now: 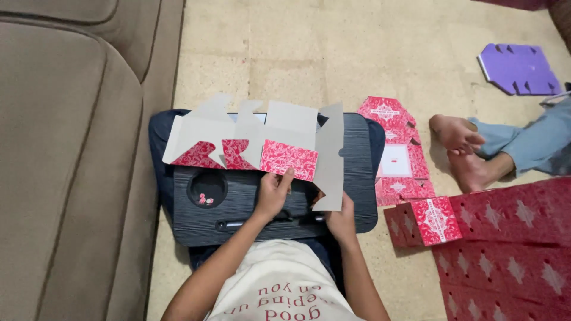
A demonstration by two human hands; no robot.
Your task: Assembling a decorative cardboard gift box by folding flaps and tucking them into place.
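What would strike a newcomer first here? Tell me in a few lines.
First, the flat, unfolded red-patterned carton blank, grey side up, held over a black lap desk in the middle; the left hand grips its lower edge and the right hand its right flap. To the right, a folded red box stands on the tiled floor beside a big red patterned sheet. Another person's bare feet rest nearby.

right hand (pixel 340 221) fingers perhaps behind cardboard (pixel 262 139)

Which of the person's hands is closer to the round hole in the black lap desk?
Left. The left hand grips the flat red box blank just right of the round hole; the right hand is farther right, under the blank's grey flap.
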